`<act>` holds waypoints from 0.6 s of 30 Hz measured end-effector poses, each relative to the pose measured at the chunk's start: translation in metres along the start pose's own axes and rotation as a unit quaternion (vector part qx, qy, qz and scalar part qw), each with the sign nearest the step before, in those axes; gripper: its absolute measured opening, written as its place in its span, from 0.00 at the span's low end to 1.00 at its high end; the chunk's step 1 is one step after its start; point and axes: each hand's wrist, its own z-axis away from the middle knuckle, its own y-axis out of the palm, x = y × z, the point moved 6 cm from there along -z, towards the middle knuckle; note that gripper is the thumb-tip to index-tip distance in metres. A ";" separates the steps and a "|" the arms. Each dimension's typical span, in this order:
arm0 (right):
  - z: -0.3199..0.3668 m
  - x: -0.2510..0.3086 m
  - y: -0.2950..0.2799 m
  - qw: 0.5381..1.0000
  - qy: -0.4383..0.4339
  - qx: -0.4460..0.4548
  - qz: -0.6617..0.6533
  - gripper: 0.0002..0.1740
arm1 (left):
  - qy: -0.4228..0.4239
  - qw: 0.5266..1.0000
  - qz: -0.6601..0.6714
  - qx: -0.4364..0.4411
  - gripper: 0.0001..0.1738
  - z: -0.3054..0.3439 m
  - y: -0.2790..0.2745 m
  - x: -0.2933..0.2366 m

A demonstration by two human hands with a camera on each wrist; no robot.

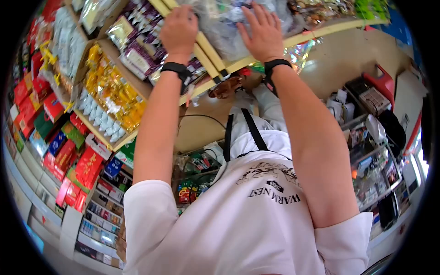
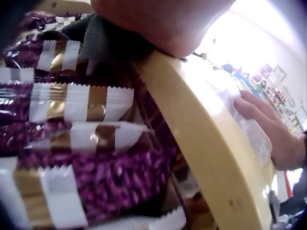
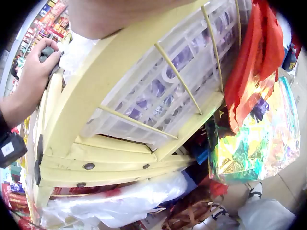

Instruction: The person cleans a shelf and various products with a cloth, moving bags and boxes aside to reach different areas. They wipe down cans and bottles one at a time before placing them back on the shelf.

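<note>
My left hand [image 1: 178, 34] is over the pale yellow wooden divider [image 1: 206, 55] between two display bins. In the right wrist view its fingers curl round a grey cloth [image 3: 46, 53], and the left wrist view shows this cloth bunched beneath the hand beside purple-and-white snack packets [image 2: 81, 103]. My right hand [image 1: 263, 34], fingers spread, rests on clear plastic bagging [image 1: 220, 34] in the neighbouring bin. Seen from the right wrist, a white plastic basket [image 3: 158, 91] with purple-wrapped goods stands behind the wooden bars of that bin.
Yellow-wrapped snacks [image 1: 112, 87] fill a bin at the left, above red boxes [image 1: 89, 162]. A shiny iridescent bag [image 3: 259, 139] and a red bag [image 3: 254, 57] hang beside the wooden stand. Crates of goods [image 1: 373, 169] stand at the right.
</note>
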 end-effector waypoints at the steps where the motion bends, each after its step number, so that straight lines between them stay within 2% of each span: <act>1: 0.000 0.000 0.001 1.000 0.003 0.007 -0.003 0.30 | -0.031 0.999 -0.017 -0.010 0.07 -0.007 0.002 0.004; 4: -0.001 0.000 0.001 1.000 0.009 0.015 -0.007 0.29 | -0.024 0.999 -0.022 -0.019 0.08 -0.027 0.006 0.018; 6: -0.003 0.001 -0.010 0.994 -0.009 -0.101 -0.032 0.21 | -0.031 0.999 -0.010 -0.029 0.08 -0.033 0.008 0.025; 7: -0.003 0.000 -0.007 0.995 -0.011 -0.100 -0.024 0.21 | -0.031 0.999 -0.011 -0.029 0.09 -0.034 0.009 0.028; 9: -0.001 -0.003 0.006 0.999 0.006 -0.036 -0.016 0.27 | -0.023 0.998 -0.005 -0.050 0.07 -0.032 0.009 0.029; 13: -0.001 -0.002 0.005 0.998 0.007 -0.054 -0.035 0.25 | -0.061 0.997 -0.010 -0.047 0.08 -0.030 0.004 0.028; 15: -0.002 -0.001 0.009 0.997 -0.003 -0.050 -0.057 0.25 | -0.089 0.996 -0.016 -0.025 0.09 -0.028 -0.001 0.027; 17: -0.002 0.000 0.012 0.997 0.001 -0.042 -0.065 0.26 | -0.123 0.991 0.006 -0.042 0.11 -0.023 -0.016 0.021; 18: -0.003 0.002 0.015 0.997 -0.004 -0.037 -0.067 0.26 | -0.185 0.979 0.074 -0.043 0.14 -0.014 -0.027 0.019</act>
